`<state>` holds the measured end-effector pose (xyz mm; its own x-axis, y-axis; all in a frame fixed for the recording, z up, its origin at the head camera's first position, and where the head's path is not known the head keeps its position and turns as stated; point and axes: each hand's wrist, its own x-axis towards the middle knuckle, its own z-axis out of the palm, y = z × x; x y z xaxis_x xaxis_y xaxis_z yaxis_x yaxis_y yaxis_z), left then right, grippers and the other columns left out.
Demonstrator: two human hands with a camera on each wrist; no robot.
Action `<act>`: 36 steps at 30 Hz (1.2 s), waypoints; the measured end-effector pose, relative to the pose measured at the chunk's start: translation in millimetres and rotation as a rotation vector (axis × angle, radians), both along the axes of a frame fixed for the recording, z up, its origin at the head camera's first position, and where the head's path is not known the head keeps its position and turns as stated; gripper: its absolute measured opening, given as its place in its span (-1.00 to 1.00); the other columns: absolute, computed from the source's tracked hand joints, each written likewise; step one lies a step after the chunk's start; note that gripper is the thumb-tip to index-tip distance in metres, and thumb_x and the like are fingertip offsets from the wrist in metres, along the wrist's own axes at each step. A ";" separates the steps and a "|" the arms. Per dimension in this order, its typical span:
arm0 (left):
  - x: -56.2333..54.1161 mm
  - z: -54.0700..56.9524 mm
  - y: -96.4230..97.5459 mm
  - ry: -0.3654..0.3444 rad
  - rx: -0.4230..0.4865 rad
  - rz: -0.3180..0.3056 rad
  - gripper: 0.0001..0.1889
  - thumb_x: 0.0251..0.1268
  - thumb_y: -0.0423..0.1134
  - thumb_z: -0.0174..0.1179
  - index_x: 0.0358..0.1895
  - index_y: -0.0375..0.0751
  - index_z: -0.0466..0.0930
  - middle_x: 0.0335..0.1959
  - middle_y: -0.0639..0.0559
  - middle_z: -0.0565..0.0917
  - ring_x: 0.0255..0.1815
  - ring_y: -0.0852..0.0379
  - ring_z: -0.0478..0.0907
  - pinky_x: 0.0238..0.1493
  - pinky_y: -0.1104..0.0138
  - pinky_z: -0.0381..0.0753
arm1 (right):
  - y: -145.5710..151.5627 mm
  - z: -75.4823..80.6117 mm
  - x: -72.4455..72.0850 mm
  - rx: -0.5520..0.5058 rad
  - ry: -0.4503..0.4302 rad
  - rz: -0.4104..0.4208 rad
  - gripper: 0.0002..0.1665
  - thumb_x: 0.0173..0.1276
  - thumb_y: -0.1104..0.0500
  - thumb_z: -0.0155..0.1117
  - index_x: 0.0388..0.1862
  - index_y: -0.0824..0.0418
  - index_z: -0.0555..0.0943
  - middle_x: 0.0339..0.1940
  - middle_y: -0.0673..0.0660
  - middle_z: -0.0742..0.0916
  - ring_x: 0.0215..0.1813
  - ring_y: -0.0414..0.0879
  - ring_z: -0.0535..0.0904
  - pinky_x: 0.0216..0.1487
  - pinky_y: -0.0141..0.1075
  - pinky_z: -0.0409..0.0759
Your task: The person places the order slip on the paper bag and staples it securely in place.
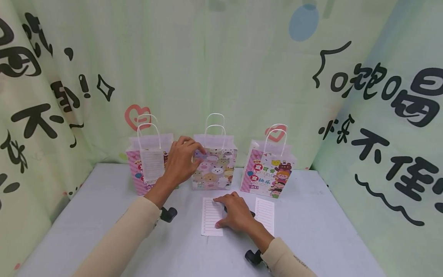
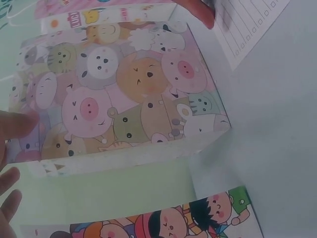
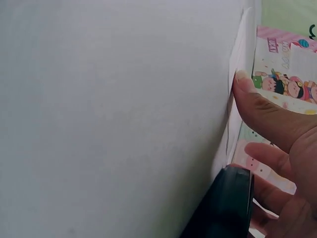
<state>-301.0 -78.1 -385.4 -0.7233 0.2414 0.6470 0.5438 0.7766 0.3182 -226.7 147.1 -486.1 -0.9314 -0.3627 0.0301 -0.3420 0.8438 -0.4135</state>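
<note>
Nearest me, right hand (image 1: pixel 235 213), fingers spread, thumb at the edge of a lined paper slip (image 1: pixel 209 221) on the table (image 1: pixel 166 250); dark object (image 1: pixel 253 214) mostly hidden under the palm. Farther out, left hand (image 1: pixel 184 159), thumb and forefinger parted, nothing held, by the animal-print gift bag (image 1: pixel 214 175). Left gift bag (image 1: pixel 133 163) has a slip on its front. Step looks like picking up a slip; next move probably calls for a pinch at its edge.

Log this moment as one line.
left hand near animal-print bag | right hand touching left tabletop sheet | right tabletop sheet lying flat | lined sheet on left bag
</note>
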 end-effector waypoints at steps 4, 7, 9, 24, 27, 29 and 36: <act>-0.1 -1.5 -0.1 -0.001 -0.001 -0.004 -0.83 0.21 -0.24 0.56 -0.16 -0.04 0.81 -0.05 -0.02 0.85 0.22 -0.09 0.53 0.20 0.01 0.51 | -1.0 -0.5 -0.2 0.012 0.017 0.020 -0.09 -0.07 -0.03 0.84 0.33 0.04 0.71 0.22 0.08 0.80 0.15 -0.01 0.53 0.24 0.00 0.52; -0.3 -1.8 -0.2 -0.003 -0.006 -0.007 -0.83 0.21 -0.24 0.56 -0.16 -0.04 0.80 -0.06 -0.01 0.84 0.22 -0.09 0.53 0.19 0.02 0.51 | -1.1 -0.9 -1.0 -0.006 0.001 0.033 -0.10 -0.03 0.01 0.82 0.36 0.02 0.69 0.23 0.07 0.79 0.14 -0.03 0.52 0.24 -0.01 0.51; -0.3 -1.9 -0.2 -0.002 -0.008 -0.006 -0.82 0.20 -0.24 0.56 -0.16 -0.04 0.81 -0.06 -0.01 0.84 0.23 -0.09 0.53 0.18 0.02 0.51 | -0.9 -1.0 -1.6 -0.033 -0.025 0.043 -0.11 0.02 0.05 0.80 0.39 0.00 0.67 0.23 0.06 0.79 0.14 -0.03 0.52 0.27 0.00 0.50; 0.2 -1.6 -0.3 -0.014 -0.021 0.003 -0.82 0.21 -0.23 0.56 -0.15 -0.05 0.82 -0.01 -0.02 0.84 0.25 -0.09 0.54 0.20 0.02 0.53 | 0.3 -4.2 -5.9 -0.227 -0.065 0.055 -0.26 0.17 0.34 0.66 0.35 -0.02 0.69 0.51 0.19 0.53 -0.02 -0.14 0.65 0.28 -0.05 0.69; 0.2 -1.2 -0.4 -0.016 -0.022 0.005 -0.82 0.21 -0.22 0.56 -0.14 -0.04 0.82 -0.02 -0.02 0.84 0.25 -0.09 0.54 0.21 0.02 0.53 | 0.5 -3.3 -6.6 -0.264 -0.095 0.029 -0.36 0.17 0.36 0.65 0.24 0.01 0.76 0.43 0.17 0.61 -0.06 -0.14 0.66 0.17 -0.17 0.75; 0.2 -0.8 -0.3 -0.018 -0.025 0.005 -0.82 0.21 -0.22 0.56 -0.14 -0.04 0.82 -0.03 -0.02 0.84 0.25 -0.09 0.53 0.22 0.02 0.53 | 0.7 -2.5 -7.2 -0.285 -0.123 0.013 -0.42 0.17 0.38 0.64 0.18 0.05 0.79 0.24 0.14 0.70 -0.10 -0.13 0.63 0.07 -0.26 0.75; 0.0 0.8 0.2 -0.021 -0.032 0.005 -0.83 0.22 -0.24 0.55 -0.14 -0.04 0.82 -0.09 -0.01 0.84 0.22 -0.09 0.54 0.18 0.03 0.52 | 0.4 0.7 -9.1 -0.373 -0.166 0.005 -0.56 0.21 0.35 0.62 0.07 0.07 0.85 -0.19 0.06 0.75 -0.19 -0.11 0.58 -0.17 -0.44 0.59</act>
